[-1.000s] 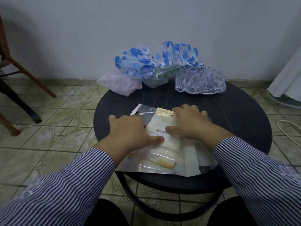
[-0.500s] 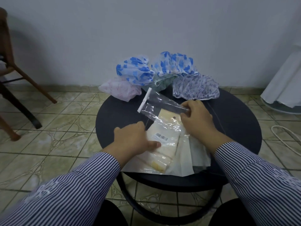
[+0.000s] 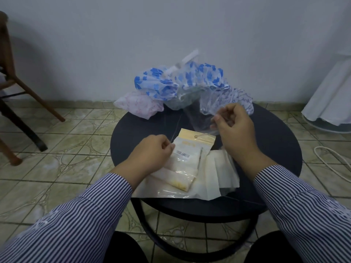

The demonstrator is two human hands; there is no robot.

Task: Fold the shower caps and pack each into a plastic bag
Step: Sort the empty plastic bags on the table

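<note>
Round black table, shower caps heaped at its far edge against the wall: two blue-flowered ones on top, a pink one at the left end, a purple-patterned one at the right. None was bagged.

Near edge of the table: a stack of flat plastic bags. The topmost showed a barcode label and a yellowish header with a hang hole; pale folded contents lay inside the lower packets, though what they were I could not tell. The stack's near corners ran out to the table rim.

Right hand was raised above the table, thumb and fingers curled, pinching one clear empty bag by its lower edge. The bag stood upright in front of the caps, its white strip end uppermost.

Left hand rested on the stack's left edge, fingers curled in, thumb and forefinger pinched at the top packet.

Bare tabletop lay between stack and caps, and to the right.
</note>
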